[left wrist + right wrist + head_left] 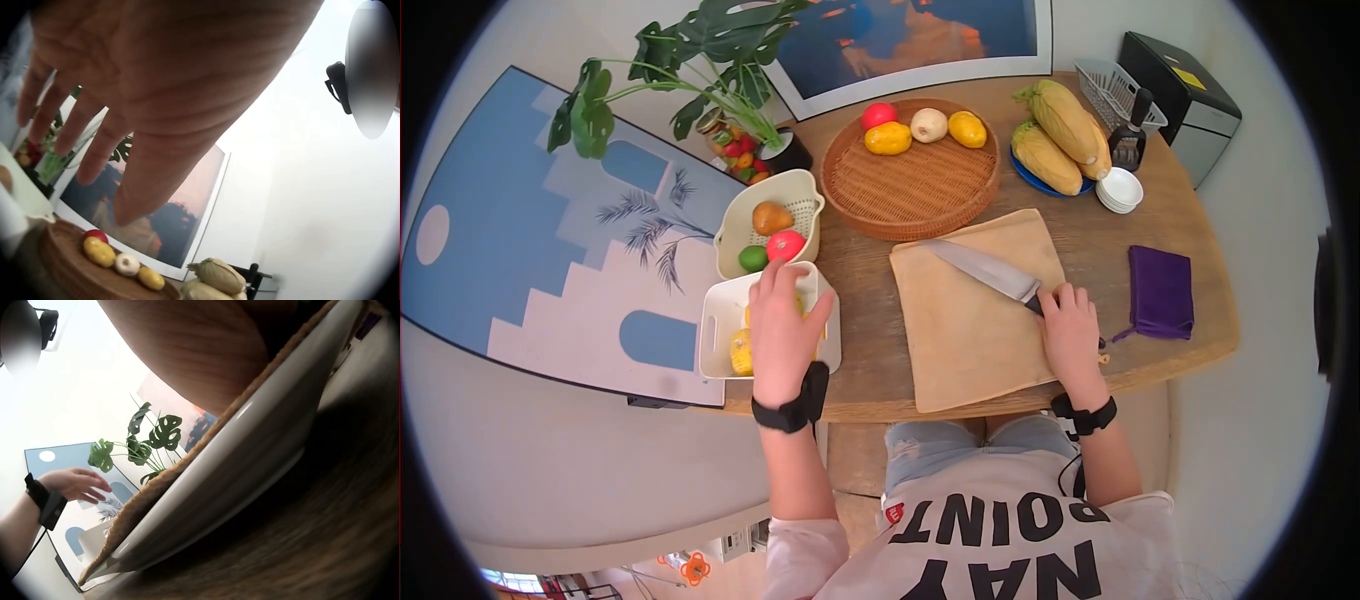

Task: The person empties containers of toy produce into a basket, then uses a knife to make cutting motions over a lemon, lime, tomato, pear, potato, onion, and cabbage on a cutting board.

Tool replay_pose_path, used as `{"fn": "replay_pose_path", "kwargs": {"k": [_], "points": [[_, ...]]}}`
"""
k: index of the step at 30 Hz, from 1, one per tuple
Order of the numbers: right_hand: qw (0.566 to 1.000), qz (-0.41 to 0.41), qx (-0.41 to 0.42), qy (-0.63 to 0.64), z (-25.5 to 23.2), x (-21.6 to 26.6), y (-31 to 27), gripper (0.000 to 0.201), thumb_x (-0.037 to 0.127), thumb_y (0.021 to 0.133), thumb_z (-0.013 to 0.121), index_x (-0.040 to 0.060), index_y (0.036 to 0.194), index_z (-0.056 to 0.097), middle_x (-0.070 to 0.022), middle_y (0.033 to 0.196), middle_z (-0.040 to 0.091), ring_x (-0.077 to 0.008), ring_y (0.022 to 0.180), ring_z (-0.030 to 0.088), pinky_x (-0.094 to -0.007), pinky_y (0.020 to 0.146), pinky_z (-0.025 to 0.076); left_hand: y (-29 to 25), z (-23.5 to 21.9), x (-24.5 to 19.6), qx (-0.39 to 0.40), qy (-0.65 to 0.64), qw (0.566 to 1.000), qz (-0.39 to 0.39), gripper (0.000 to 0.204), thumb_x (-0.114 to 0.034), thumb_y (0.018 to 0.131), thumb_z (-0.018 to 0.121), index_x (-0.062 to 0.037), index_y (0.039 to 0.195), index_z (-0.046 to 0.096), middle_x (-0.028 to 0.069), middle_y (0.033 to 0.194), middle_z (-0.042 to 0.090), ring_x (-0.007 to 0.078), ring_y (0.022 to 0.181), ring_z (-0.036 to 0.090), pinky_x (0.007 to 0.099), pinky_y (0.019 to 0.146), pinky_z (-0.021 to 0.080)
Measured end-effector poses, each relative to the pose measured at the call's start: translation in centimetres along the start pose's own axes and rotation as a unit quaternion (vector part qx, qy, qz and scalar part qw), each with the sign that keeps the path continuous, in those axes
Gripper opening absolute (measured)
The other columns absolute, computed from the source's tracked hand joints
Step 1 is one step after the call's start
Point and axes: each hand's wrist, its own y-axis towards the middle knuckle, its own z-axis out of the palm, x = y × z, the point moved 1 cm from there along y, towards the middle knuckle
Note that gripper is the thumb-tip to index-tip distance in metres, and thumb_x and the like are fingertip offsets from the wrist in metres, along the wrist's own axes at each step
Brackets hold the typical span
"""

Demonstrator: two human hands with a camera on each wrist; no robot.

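Note:
My left hand (pixel 778 325) hovers over a white bin (pixel 715 325) that holds yellow corn pieces (pixel 742 350), partly hidden beneath it. In the left wrist view, the fingers (pixel 97 147) are spread and nothing lies between them. My right hand (pixel 1072 335) grips the black handle of a kitchen knife (pixel 985 268) at the right edge of a tan cloth (pixel 970 345). The blade lies over the cloth and points to the far left. Beneath the cloth, the right wrist view shows a smooth white rim (pixel 231 459); the knife is hidden there.
Behind the bin, a cream colander (pixel 730 225) holds fruit. A round wicker tray (pixel 910 185) carries several fruits and vegetables. Farther right are corn cobs (pixel 1060 135) on a blue plate, white bowls (pixel 1120 190), a dark bottle (pixel 1130 135) and a purple cloth (pixel 1162 292). A potted plant (pixel 785 150) stands far left.

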Motion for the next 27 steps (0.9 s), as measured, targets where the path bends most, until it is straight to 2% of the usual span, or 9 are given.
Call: {"fn": "replay_pose_path", "kwargs": {"k": [2, 5, 11, 14, 19, 22, 23, 26, 27], "points": [[1.0, 0.003, 0.002, 0.006, 0.0, 0.0, 0.0, 0.037, 0.017, 0.08, 0.077, 0.0099, 0.115, 0.065, -0.0084, 0.105, 0.057, -0.0289, 0.104, 0.055, -0.0416, 0.087, 0.047, 3.4, 1.4, -2.2, 0.006, -0.047, 0.997, 0.059, 0.039, -0.017, 0.084, 0.078, -0.0006, 0.116, 0.063, 0.024, 0.132, 0.06, 0.0425, 0.118, 0.057, 0.0494, 0.101, 0.047], [1.0, 0.002, -0.002, 0.001, 0.0, 0.1, 0.0, 0.037, 0.016, 0.081, 0.075, 0.0105, 0.116, 0.065, -0.0081, 0.104, 0.057, -0.0285, 0.103, 0.055, -0.0412, 0.086, 0.047, 9.4, 6.1, -3.2, 0.095, -0.113, 0.986, 0.072, 0.048, -0.017, 0.083, 0.078, 0.0011, 0.124, 0.058, 0.0248, 0.135, 0.058, 0.0436, 0.124, 0.055, 0.0477, 0.104, 0.047], [1.0, 0.012, 0.006, -0.003, -0.1, -0.1, 0.1, 0.033, 0.014, 0.084, 0.063, 0.0105, 0.116, 0.065, -0.0078, 0.1, 0.056, -0.0271, 0.098, 0.055, -0.0386, 0.084, 0.047, 18.9, 15.9, -0.9, 0.133, -0.017, 0.988, 0.08, 0.077, -0.012, 0.083, 0.073, 0.002, 0.15, 0.037, 0.0244, 0.155, 0.043, 0.0431, 0.136, 0.049, 0.0463, 0.113, 0.043], [1.0, 0.016, 0.013, -0.002, -0.4, 0.0, 0.3, 0.033, 0.012, 0.084, 0.062, 0.0099, 0.116, 0.066, -0.0073, 0.1, 0.055, -0.0261, 0.097, 0.056, -0.0377, 0.083, 0.047, 22.4, 19.3, 0.5, 0.131, 0.028, 0.989, 0.067, 0.078, -0.01, 0.084, 0.069, -0.0002, 0.154, 0.035, 0.0223, 0.159, 0.039, 0.0422, 0.139, 0.047, 0.0468, 0.115, 0.041], [0.999, 0.028, 0.035, 0.01, -0.6, 0.0, 0.6, 0.036, 0.013, 0.083, 0.062, 0.0096, 0.119, 0.066, -0.0067, 0.101, 0.056, -0.0256, 0.096, 0.055, -0.0377, 0.082, 0.046, 26.3, 23.5, 2.2, 0.145, 0.117, 0.98, 0.073, 0.079, -0.008, 0.089, 0.063, -0.0085, 0.159, 0.029, 0.0136, 0.167, 0.03, 0.0365, 0.153, 0.03, 0.0536, 0.12, 0.032], [0.998, 0.033, 0.047, 0.015, -0.7, 0.0, 0.8, 0.039, 0.014, 0.083, 0.064, 0.0094, 0.122, 0.065, -0.0063, 0.102, 0.055, -0.0254, 0.096, 0.055, -0.0377, 0.082, 0.046, 26.6, 25.2, 2.8, 0.194, 0.135, 0.97, 0.056, 0.08, -0.013, 0.088, 0.068, -0.0088, 0.159, 0.03, 0.0124, 0.167, 0.03, 0.0359, 0.152, 0.032, 0.0536, 0.12, 0.033], [0.998, 0.035, 0.05, 0.018, -0.8, 0.0, 0.8, 0.04, 0.015, 0.083, 0.065, 0.0094, 0.123, 0.065, -0.0063, 0.102, 0.055, -0.0253, 0.096, 0.055, -0.0377, 0.082, 0.046, 26.5, 25.5, 3.2, 0.142, 0.132, 0.975, 0.11, 0.084, -0.017, 0.085, 0.074, -0.0084, 0.158, 0.032, 0.0159, 0.156, 0.042, 0.0369, 0.144, 0.041, 0.0534, 0.114, 0.039], [0.997, 0.041, 0.059, 0.024, -0.9, 0.1, 0.9, 0.041, 0.016, 0.083, 0.066, 0.0091, 0.124, 0.065, -0.0064, 0.103, 0.055, -0.0254, 0.097, 0.054, -0.0378, 0.082, 0.045, 26.0, 23.6, 0.2, 0.133, 0.179, 0.974, 0.039, 0.081, -0.019, 0.08, 0.081, -0.0122, 0.151, 0.041, 0.0176, 0.139, 0.051, 0.0372, 0.132, 0.05, 0.0519, 0.104, 0.048], [0.997, 0.042, 0.064, 0.025, -1.0, 0.1, 1.0, 0.041, 0.016, 0.083, 0.067, 0.009, 0.124, 0.065, -0.0065, 0.103, 0.055, -0.0255, 0.097, 0.054, -0.0378, 0.083, 0.045, 25.8, 23.6, -0.1, 0.115, 0.172, 0.977, 0.041, 0.077, -0.018, 0.079, 0.081, -0.0132, 0.146, 0.043, 0.0177, 0.134, 0.052, 0.0376, 0.128, 0.052, 0.0516, 0.101, 0.049]]}}
